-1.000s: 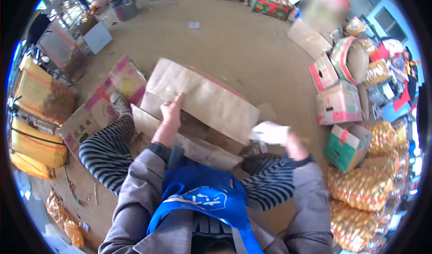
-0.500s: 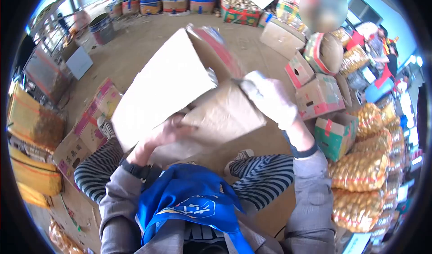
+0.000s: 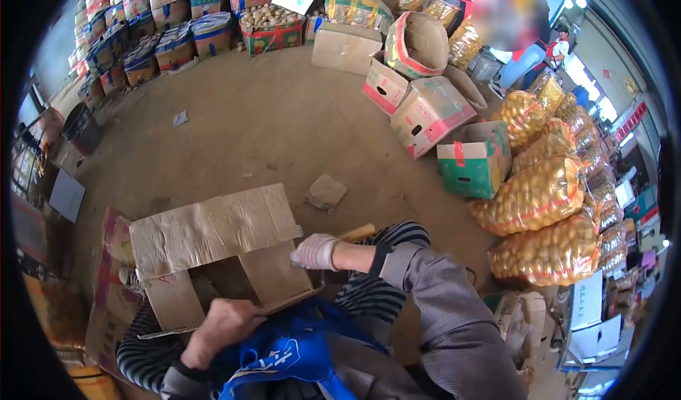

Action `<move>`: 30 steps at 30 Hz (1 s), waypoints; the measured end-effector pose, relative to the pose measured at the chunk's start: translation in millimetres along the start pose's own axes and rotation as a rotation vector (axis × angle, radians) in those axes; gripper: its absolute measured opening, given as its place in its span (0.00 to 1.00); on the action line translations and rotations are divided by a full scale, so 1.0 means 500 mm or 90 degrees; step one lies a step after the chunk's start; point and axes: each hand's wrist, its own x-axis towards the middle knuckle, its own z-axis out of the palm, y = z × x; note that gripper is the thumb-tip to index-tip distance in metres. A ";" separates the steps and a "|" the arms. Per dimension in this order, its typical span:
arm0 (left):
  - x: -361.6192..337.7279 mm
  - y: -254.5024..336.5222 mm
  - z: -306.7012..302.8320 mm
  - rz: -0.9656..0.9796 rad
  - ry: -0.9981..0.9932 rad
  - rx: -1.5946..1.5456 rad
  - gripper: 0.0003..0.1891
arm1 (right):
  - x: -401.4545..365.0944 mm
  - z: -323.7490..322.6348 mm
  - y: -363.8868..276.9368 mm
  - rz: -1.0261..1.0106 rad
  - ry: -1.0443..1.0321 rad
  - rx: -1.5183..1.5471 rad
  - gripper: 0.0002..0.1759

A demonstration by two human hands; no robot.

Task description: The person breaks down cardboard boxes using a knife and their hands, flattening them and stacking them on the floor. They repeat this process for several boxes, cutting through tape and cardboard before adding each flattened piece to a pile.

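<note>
A brown cardboard box (image 3: 216,230) stands between my knees, its flaps partly parted over a dark gap. My left hand (image 3: 225,323), bare, is closed on the near flap's edge. At the box's right side is my right hand (image 3: 316,251), in a pale striped glove and curled into a fist. A wooden handle (image 3: 358,233) sticks out to the right from that fist; the tool's other end is hidden by the glove and the box.
A scrap of cardboard (image 3: 326,191) lies on the floor ahead. To the right are a green-and-white box (image 3: 474,160), more cartons (image 3: 431,113) and net sacks of round produce (image 3: 546,251). Filled boxes (image 3: 211,35) line the back. A person (image 3: 525,65) is at upper right.
The box has come down from a raised, tilted position to between my knees, flaps now facing up. My left hand has moved to the near flap. My view has swung right.
</note>
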 end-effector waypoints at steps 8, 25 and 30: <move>-0.045 -0.078 0.005 -0.601 -0.288 -0.388 0.27 | 0.188 0.003 -0.116 -0.252 -0.035 -0.122 0.13; -0.139 -0.249 0.166 -0.896 0.484 0.145 0.43 | 0.192 -0.080 -0.185 -0.259 0.106 -0.177 0.22; -0.123 -0.286 0.170 -0.838 0.426 0.246 0.48 | 0.104 -0.173 -0.200 -0.269 0.148 -0.199 0.24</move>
